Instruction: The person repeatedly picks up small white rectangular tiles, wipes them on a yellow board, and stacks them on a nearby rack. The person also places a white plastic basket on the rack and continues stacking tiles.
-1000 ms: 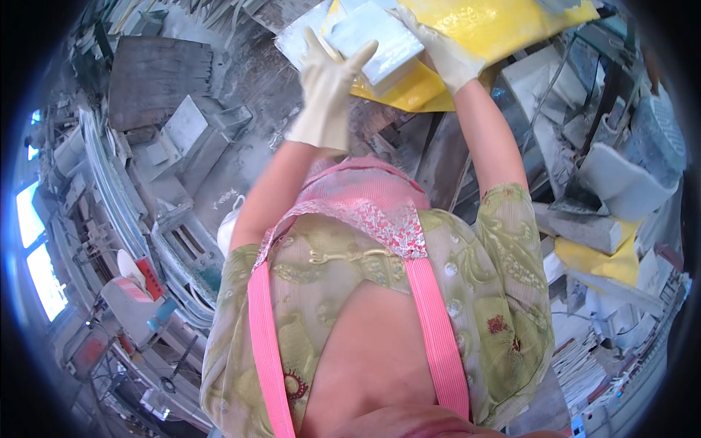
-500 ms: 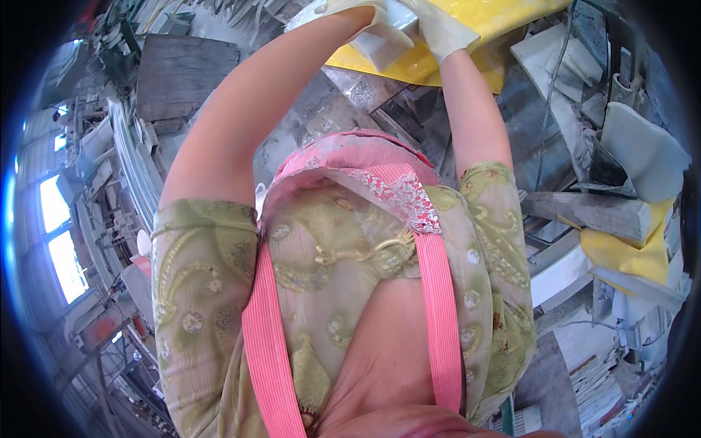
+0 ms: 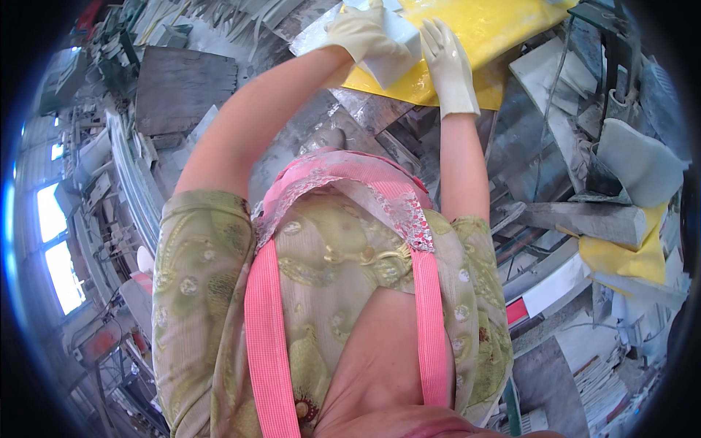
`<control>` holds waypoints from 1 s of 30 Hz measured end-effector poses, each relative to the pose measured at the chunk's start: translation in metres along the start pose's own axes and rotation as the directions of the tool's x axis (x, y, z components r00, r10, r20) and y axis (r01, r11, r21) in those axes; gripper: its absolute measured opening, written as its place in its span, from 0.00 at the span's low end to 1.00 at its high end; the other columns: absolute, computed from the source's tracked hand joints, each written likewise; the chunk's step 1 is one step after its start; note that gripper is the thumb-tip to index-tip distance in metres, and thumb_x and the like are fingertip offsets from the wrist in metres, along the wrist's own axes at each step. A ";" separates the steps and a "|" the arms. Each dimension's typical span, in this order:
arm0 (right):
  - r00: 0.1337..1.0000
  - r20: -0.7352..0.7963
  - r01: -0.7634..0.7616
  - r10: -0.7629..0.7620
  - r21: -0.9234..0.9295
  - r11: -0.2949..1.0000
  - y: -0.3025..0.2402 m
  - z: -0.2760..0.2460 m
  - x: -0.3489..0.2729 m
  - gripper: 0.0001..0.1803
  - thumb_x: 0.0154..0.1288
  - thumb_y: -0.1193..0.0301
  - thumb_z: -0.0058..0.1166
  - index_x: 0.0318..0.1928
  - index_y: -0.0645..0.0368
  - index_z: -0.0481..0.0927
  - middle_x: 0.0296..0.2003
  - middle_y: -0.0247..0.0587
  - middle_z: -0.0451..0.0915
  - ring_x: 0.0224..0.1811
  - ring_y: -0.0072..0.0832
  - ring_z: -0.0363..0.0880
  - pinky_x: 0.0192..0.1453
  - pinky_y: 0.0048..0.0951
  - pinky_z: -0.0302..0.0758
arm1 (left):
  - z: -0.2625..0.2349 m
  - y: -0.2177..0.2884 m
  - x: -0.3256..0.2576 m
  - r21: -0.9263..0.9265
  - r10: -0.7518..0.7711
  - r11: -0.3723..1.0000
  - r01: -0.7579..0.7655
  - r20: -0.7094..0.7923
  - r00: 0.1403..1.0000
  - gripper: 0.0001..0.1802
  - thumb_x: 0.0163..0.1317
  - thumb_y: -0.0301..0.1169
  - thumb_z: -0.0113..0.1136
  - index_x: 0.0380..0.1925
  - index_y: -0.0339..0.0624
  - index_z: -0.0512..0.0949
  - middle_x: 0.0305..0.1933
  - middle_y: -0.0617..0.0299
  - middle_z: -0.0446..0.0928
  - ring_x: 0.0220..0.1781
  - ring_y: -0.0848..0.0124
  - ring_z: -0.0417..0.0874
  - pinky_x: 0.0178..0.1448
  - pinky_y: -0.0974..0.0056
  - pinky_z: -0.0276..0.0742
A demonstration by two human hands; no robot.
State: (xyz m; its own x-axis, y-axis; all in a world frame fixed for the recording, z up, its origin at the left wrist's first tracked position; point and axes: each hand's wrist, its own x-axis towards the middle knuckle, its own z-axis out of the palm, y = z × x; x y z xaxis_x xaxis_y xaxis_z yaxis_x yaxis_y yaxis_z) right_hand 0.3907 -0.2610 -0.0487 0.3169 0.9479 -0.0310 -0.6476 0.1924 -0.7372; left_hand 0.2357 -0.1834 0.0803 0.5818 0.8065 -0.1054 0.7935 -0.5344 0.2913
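Observation:
Both hands wear cream-white rubber gloves and reach out at the far edge of the view. My left hand (image 3: 363,35) grips a smooth white block (image 3: 398,67) from its left side, though some fingertips are hard to make out. The block rests on or just above a glossy yellow sheet (image 3: 478,29). To the right of the block is my right hand (image 3: 450,71), its fingers stretched out and holding nothing. Whether its fingertips touch the block or the sheet, I cannot tell.
A dark grey board (image 3: 186,89) lies at the far left. Pale stone-like slabs (image 3: 556,73) and a thin cable stand to the right. Nearer on the right are a grey beam (image 3: 588,223) and crumpled yellow sheeting (image 3: 626,255).
My right hand has opened away from the white block, its fingers now straight. The hands and block appear slightly lower in view. My left hand stays at the block.

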 end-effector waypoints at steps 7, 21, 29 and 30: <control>0.927 -0.226 -0.049 -0.298 -0.863 0.503 0.051 0.058 -0.049 0.39 0.81 0.52 0.43 0.77 0.69 0.56 0.72 0.66 0.64 0.74 0.48 0.67 0.76 0.38 0.64 | -0.024 -0.050 0.029 -0.498 0.126 0.867 -0.025 0.171 0.977 0.59 0.39 0.47 0.80 0.67 0.18 0.66 0.64 0.36 0.75 0.67 0.54 0.77 0.67 0.59 0.75; 0.769 -0.489 -0.017 -0.411 -0.659 0.752 0.101 0.139 -0.074 0.40 0.79 0.50 0.45 0.76 0.68 0.56 0.73 0.62 0.63 0.74 0.50 0.65 0.79 0.42 0.63 | -0.043 -0.110 0.063 -0.741 0.432 0.672 -0.011 0.380 0.818 0.52 0.47 0.53 0.75 0.64 0.24 0.71 0.58 0.41 0.81 0.59 0.52 0.83 0.67 0.61 0.74; 0.923 -0.386 -0.141 0.005 -0.324 0.936 0.076 0.131 -0.036 0.50 0.76 0.36 0.41 0.80 0.62 0.49 0.76 0.50 0.58 0.78 0.47 0.58 0.80 0.53 0.60 | -0.041 -0.157 0.068 -0.845 0.433 0.474 0.247 0.468 0.770 0.65 0.48 0.55 0.76 0.73 0.20 0.55 0.70 0.37 0.69 0.72 0.57 0.71 0.72 0.63 0.68; 0.924 -0.380 -0.169 0.030 -0.337 0.926 0.076 0.129 -0.033 0.52 0.74 0.33 0.40 0.80 0.62 0.50 0.75 0.48 0.61 0.78 0.44 0.58 0.81 0.51 0.58 | -0.034 -0.163 0.063 -0.870 0.427 0.400 0.289 0.456 0.780 0.67 0.48 0.55 0.76 0.75 0.20 0.51 0.71 0.37 0.68 0.73 0.57 0.70 0.72 0.63 0.67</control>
State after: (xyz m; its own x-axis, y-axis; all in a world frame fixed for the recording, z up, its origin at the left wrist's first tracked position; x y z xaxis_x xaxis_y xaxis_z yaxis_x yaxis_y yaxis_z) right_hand 0.2416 -0.2448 -0.0166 0.5368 0.7855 -0.3078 -0.4197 -0.0678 -0.9051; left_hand 0.1372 -0.0366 0.0585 0.8748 0.2855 -0.3916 0.3304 0.2397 0.9129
